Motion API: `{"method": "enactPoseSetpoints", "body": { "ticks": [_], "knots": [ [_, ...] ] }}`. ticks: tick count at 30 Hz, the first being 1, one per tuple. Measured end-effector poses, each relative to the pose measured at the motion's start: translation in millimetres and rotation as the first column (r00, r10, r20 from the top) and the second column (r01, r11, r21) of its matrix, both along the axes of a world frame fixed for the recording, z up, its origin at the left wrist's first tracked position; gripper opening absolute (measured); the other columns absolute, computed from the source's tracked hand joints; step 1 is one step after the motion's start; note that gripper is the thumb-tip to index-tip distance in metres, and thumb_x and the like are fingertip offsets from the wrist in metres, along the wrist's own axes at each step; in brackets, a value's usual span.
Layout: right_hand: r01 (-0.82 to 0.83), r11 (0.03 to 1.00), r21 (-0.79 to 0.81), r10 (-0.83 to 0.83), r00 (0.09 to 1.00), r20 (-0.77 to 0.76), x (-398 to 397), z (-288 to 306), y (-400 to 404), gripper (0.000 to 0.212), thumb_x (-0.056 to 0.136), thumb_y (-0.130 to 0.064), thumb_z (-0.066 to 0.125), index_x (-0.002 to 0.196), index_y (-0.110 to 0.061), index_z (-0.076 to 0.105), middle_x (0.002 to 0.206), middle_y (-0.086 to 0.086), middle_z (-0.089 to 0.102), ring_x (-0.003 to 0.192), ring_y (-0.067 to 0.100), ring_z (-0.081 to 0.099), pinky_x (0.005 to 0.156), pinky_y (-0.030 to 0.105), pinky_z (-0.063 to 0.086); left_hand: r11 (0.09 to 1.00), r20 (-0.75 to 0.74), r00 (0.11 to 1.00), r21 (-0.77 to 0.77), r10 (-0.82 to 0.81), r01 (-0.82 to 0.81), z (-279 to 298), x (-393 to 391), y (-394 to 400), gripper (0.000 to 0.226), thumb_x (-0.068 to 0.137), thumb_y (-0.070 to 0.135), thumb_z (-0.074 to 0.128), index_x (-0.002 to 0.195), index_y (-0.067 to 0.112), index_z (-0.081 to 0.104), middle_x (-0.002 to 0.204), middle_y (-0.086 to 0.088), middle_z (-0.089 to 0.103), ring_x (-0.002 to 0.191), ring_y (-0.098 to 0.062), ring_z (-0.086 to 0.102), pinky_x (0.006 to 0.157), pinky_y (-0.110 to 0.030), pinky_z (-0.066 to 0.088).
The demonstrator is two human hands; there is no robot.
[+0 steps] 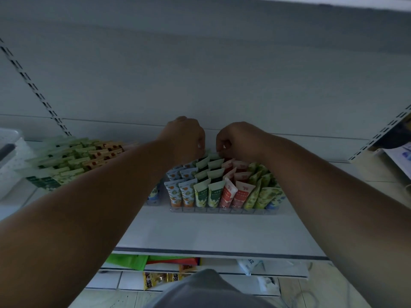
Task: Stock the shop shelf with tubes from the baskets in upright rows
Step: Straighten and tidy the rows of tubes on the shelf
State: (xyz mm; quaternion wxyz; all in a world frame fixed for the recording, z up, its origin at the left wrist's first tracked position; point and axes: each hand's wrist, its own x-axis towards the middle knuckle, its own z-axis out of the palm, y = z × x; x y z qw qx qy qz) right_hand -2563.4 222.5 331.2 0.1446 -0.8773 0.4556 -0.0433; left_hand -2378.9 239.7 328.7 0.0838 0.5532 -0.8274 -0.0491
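Both hands, left hand and right hand, curled at back row of upright printed plastic tubes on white metal shelf; grip uncertain. Several rows standing; shelf space unfilled. White perforated basket far left.

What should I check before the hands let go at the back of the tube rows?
1. Left hand and right hand curled over the rear dark-green-topped tubes: ok.
2. Whether either hand actually pinches a tube: cannot tell.
3. Front row of colourful upright plastic tubes standing behind the clear front rail: ok.
4. Yellow-green tubes at the right end upright: not ok, leaning.
5. Bare white shelf in front: ok.
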Motion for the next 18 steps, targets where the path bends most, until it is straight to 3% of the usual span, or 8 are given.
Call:
{"method": "enactPoseSetpoints", "body": {
  "ticks": [10, 15, 18],
  "knots": [
    [-0.042, 0.998, -0.050, 0.043, 0.999, 0.008, 2.4, 5.0, -0.5, 0.010, 0.081, -0.015, 0.073, 0.090, -0.016, 0.076, 0.070, -0.020, 0.046, 0.062, -0.005, 0.044, 0.056, 0.010, 0.030, 1.000, 0.001, 1.000, 0.027, 0.015, -0.015, -2.9, -1.0, -4.0, 0.015, 0.080, 0.033, 0.066, 0.087, 0.022, 0.074, 0.103, -0.001, 0.063, 0.106, -0.026, 0.051, 0.088, -0.037, 0.047],
    [-0.030, 0.997, -0.078, 0.031, 0.999, 0.013, 2.4, 2.4, -1.1, 0.009, 0.081, -0.017, 0.073, 0.090, -0.016, 0.076, 0.070, -0.018, 0.047, 0.063, 0.001, 0.045, 0.056, 0.019, 0.031, 1.000, -0.128, 0.992, -0.007, 0.007, -0.008, -9.3, 9.2, -1.9, 0.019, 0.080, 0.034, 0.069, 0.097, 0.026, 0.067, 0.104, 0.002, 0.058, 0.106, -0.022, 0.050, 0.087, -0.032, 0.040],
    [-0.001, 0.995, -0.100, 0.007, 0.998, 0.061, -2.0, 2.9, 4.1, 0.009, 0.083, -0.022, 0.071, 0.090, -0.017, 0.071, 0.073, -0.015, 0.048, 0.066, 0.005, 0.047, 0.056, 0.022, 0.030, 0.998, -0.196, 0.979, -0.054, -0.048, 0.038, -10.2, 14.1, 7.9, 0.009, 0.076, 0.030, 0.072, 0.083, 0.031, 0.068, 0.090, 0.007, 0.052, 0.094, -0.022, 0.053, 0.081, -0.033, 0.044]
  ]
}}
